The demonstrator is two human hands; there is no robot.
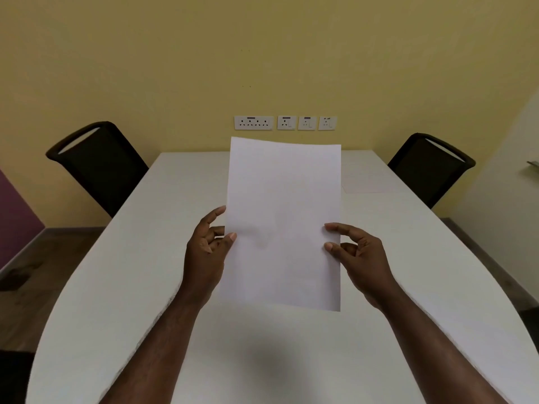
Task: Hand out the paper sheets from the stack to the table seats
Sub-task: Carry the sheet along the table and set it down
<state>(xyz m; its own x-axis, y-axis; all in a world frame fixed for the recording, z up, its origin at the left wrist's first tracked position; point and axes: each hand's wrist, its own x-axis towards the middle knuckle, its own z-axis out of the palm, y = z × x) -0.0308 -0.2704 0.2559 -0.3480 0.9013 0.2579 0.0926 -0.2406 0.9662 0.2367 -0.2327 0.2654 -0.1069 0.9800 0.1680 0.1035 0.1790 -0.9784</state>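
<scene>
I hold a white paper stack (283, 217) upright above the middle of the white table (122, 287). My left hand (205, 252) pinches its left edge between thumb and fingers. My right hand (360, 253) pinches the right edge the same way. I cannot tell how many sheets the stack has. One white sheet (369, 177) lies flat on the table at the far right, in front of the right chair (428, 167). The left chair (99, 164) has no sheet in front of it.
The table is long with a curved near end and butts against a yellow wall. Black chairs stand at its far left and far right. A row of wall sockets (285, 123) sits above the far table edge. Wooden floor shows on both sides.
</scene>
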